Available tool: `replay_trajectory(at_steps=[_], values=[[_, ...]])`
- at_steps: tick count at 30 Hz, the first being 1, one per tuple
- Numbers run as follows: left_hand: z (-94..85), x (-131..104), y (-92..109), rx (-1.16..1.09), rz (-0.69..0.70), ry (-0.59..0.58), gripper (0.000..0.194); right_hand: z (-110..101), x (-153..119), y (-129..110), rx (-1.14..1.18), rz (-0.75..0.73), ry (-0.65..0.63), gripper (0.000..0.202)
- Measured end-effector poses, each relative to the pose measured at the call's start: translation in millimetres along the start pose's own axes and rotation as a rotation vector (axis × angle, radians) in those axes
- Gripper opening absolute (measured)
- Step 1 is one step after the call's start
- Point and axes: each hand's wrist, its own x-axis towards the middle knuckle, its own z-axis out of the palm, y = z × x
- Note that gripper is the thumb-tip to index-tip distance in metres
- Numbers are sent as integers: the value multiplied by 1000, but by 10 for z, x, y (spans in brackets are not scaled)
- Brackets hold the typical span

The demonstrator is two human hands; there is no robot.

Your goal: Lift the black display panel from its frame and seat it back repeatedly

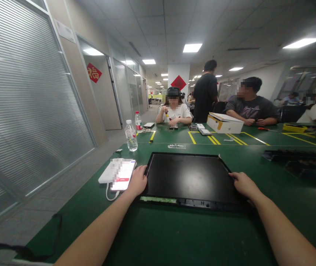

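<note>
A black flat display panel with a thin dark frame lies face up on the green table. Along its near edge runs a dark strip with a pale green length at the left. My left hand grips the left edge of the panel, fingers curled at the frame. On the right edge, my right hand grips the frame, thumb and fingers closed around it. The undersides of both grips are hidden. Just left of my left hand lies a lit phone with a white cable.
A white power bank or box lies by the phone. A water bottle stands behind it. Dark metal parts lie to the right. Across the table, a person in a headset works near a white box; others are beyond.
</note>
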Motion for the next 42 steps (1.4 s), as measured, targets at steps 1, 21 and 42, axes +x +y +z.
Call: replay_trajectory(at_steps=[1, 21, 42], values=[[-1, 1, -2, -5, 0, -3, 52, -7, -13, -12, -2, 7, 5, 49], [-306, -119, 241, -653, -364, -49, 39, -131, -141, -209, -11, 75, -8, 53], [-335, -135, 334, -1351, -705, -183, 73, -103, -102, -157, 13, 56, 23, 53]])
